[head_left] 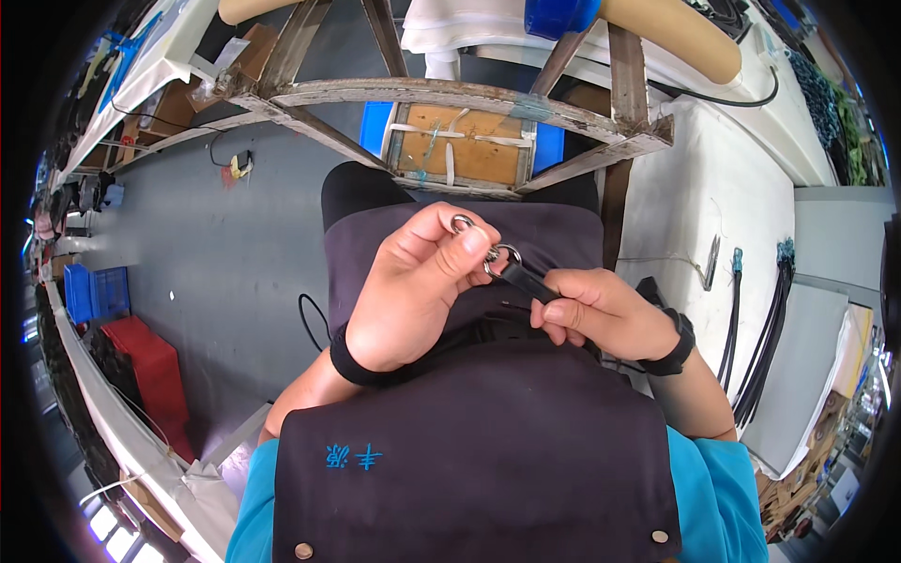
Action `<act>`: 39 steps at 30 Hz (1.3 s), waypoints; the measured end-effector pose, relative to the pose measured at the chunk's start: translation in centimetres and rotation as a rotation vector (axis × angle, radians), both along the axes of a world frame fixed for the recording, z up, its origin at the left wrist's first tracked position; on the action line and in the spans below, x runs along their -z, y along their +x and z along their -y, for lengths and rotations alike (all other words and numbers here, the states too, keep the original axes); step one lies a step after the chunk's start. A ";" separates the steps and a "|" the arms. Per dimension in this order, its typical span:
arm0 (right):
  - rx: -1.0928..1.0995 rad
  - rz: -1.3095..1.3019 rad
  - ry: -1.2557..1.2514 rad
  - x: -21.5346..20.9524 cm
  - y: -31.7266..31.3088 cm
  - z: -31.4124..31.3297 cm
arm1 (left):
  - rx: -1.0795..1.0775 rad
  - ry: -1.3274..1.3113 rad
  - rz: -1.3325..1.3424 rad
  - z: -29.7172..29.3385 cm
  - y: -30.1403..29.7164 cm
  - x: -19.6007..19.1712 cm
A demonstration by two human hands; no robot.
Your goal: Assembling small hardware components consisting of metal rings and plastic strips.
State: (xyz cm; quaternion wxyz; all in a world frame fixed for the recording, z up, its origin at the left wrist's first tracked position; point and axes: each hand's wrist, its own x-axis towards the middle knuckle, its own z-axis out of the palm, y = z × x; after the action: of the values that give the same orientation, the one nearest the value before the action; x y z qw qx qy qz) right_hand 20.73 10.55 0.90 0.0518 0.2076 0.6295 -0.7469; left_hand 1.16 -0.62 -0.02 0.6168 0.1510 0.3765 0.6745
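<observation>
Above my lap, my left hand (413, 286) pinches a small silver metal clasp (462, 223) between thumb and fingers; its curved end sticks out at the top and the fingers hide part of it. A metal ring (512, 251) joins the clasp to the end of a narrow black strap (527, 281). My right hand (605, 314) grips that strap just below the ring, thumb on top and fingers curled under. Beneath both hands lies my dark apron (479, 413). Where the rest of the strap runs is hard to make out against it.
A worn wooden frame (422, 92) stands ahead of my knees, over a blue-sided crate (460, 145). At right, black straps (765, 328) hang by a white-covered table (709, 178). A red box (150, 375) and blue bins (97, 293) sit at left on the grey floor (235, 281).
</observation>
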 end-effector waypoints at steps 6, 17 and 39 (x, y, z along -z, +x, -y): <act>0.313 -0.250 0.643 -0.6 -0.7 0.2 | -0.015 0.084 -0.345 0.4 0.1 -0.1; 0.569 -0.232 0.724 0.5 -4.2 3.5 | -0.099 -0.037 -0.209 0.9 1.1 0.3; 0.677 -0.210 0.549 0.9 -2.0 1.1 | 0.037 0.004 -0.353 -3.8 -2.5 3.3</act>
State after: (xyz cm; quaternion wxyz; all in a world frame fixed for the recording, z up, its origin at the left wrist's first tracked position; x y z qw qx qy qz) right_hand 18.76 9.46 0.03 -0.3168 0.3310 0.7029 -0.5441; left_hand -1.36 3.16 -3.27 0.5532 0.2754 0.4747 0.6267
